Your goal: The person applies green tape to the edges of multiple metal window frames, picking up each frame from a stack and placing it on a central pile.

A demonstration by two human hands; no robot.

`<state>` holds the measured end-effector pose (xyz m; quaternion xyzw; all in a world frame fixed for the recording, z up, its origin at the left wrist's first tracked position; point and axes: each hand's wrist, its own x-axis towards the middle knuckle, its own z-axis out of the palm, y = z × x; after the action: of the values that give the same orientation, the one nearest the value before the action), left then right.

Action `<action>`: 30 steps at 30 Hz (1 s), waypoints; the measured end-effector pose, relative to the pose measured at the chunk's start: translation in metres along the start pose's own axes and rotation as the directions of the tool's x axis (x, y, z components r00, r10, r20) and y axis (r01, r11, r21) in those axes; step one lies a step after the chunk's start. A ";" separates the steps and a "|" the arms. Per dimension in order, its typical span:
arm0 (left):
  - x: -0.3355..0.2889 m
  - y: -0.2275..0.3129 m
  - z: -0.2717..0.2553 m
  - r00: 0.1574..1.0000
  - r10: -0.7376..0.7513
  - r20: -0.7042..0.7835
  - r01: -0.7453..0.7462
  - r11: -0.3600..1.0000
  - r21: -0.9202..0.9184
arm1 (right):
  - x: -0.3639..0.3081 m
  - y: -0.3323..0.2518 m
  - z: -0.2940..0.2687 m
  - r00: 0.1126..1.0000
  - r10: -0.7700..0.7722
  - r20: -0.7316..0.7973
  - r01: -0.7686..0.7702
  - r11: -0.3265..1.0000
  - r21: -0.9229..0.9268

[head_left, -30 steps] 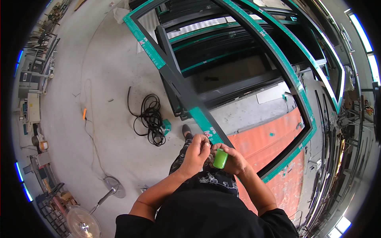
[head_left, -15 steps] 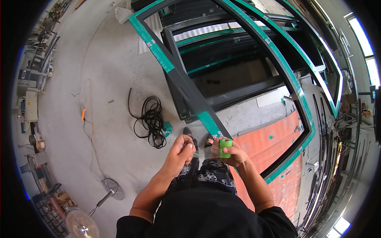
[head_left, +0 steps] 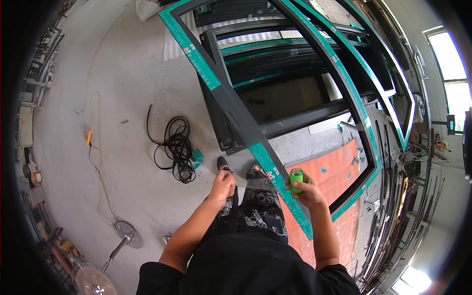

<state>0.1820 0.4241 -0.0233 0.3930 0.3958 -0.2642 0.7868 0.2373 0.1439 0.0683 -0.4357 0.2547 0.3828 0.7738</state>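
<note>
The left hand has its fingers pressed together, pinching one end of a clear strip. The right hand is curled around a small green roll, its thumb against the roll's near side. The strip is stretched between the two hands, in front of the person's legs, and passes over the near part of a dark frame edged with green tape. Whether the right hand touches the frame, I cannot tell. Right of the legs, an orange-red sheet lies beneath the frame. On the floor to the left sits a tangled black cord, with a small teal piece just beside its right side.
</note>
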 end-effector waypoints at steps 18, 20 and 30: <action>0.191 -0.174 0.075 0.803 0.472 0.364 -0.569 0.789 0.231 | 0.154 0.065 -0.116 0.940 -0.312 -0.142 0.108 0.663 -0.741; 0.190 -0.168 0.077 0.738 0.483 0.472 -0.671 0.447 0.592 | 0.153 0.062 -0.115 0.962 -0.235 -0.141 0.037 0.620 -0.784; 0.147 -0.114 0.095 0.844 0.179 0.505 0.129 0.847 -0.516 | 0.087 0.040 -0.041 0.859 -0.511 0.043 0.260 0.361 -0.895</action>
<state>0.2186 0.2669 -0.1561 0.0758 0.2125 -0.2325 0.9461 0.2528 0.1532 -0.0343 -0.8596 0.0028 0.2071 0.4671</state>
